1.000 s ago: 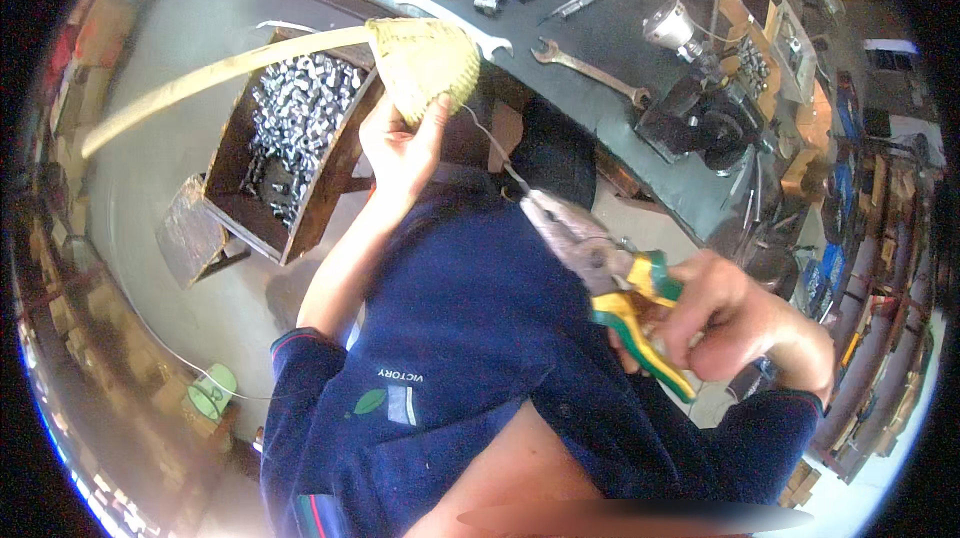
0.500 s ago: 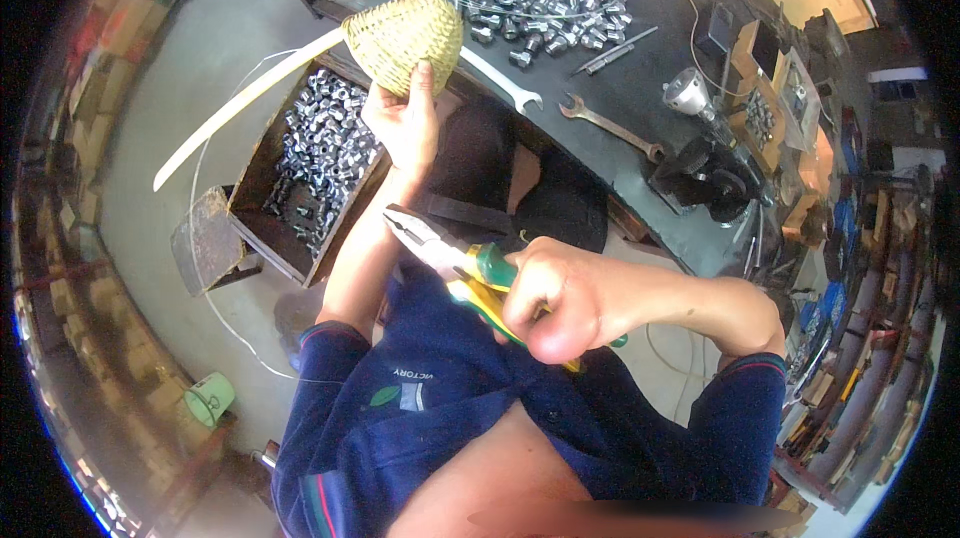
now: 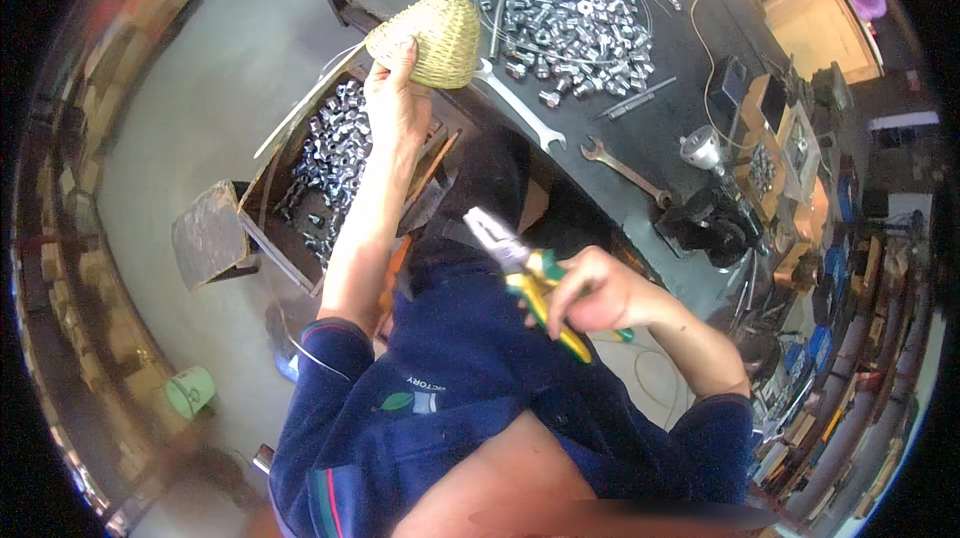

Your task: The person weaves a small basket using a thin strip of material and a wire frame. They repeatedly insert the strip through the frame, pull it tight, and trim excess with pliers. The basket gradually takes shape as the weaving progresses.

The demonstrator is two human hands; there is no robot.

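My left hand (image 3: pixel 396 98) is raised and grips a small woven straw basket (image 3: pixel 432 36) at the near edge of the dark workbench (image 3: pixel 640 153); a long pale strip (image 3: pixel 300 113) trails from the basket down to the left. My right hand (image 3: pixel 598 290) is closed around a pair of pliers (image 3: pixel 525 276) with green and yellow handles, the steel jaws pointing up and left over my blue sleeve. The pliers' jaws hold nothing that I can see.
A heap of metal nuts (image 3: pixel 572 13) and a thin wire loop lie on the bench, with two spanners (image 3: pixel 523 120) (image 3: pixel 625 170) near its edge. A wooden crate of metal parts (image 3: pixel 325 163) stands on the floor below. A green cup (image 3: pixel 188 391) sits lower left.
My left hand has lifted the basket further up and right toward the bench. My right hand with the pliers has shifted right and slightly lower.
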